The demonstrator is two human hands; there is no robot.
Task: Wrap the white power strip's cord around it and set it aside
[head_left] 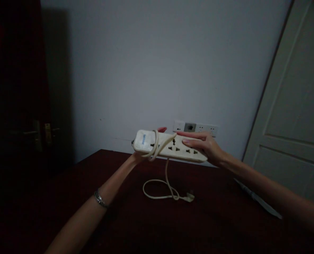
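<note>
Power strip (183, 148) is up in the air, socket face toward the camera, seen roughly in line with the far edge of the desk (114, 225). Right hand (209, 146) pinches its right end: thumb on the socket face, fingers along the upper edge. Left hand (138, 157) is under and behind the left end; a bit of finger shows past the upper edge, rest hidden, so can't tell if those fingers are spread or pressed together.

Cord (157, 198) wraps loosely around the strip's left half, then hangs down to a loop on the desk, mid-surface, well in from the far edge. Plug (190, 197) lies at the loop's right side. Pale flat item (260, 201) sits near the desk's right side, too dim to identify.

Risks: wraps look slack, so could slide off the left end if the strip tilts that way. Loop could tighten into a kink or knot if the cord is pulled. Plug could drag or knock on the desk if the strip lifts fast. Right-hand pinch is near the end, so strip could tip if left support goes.
</note>
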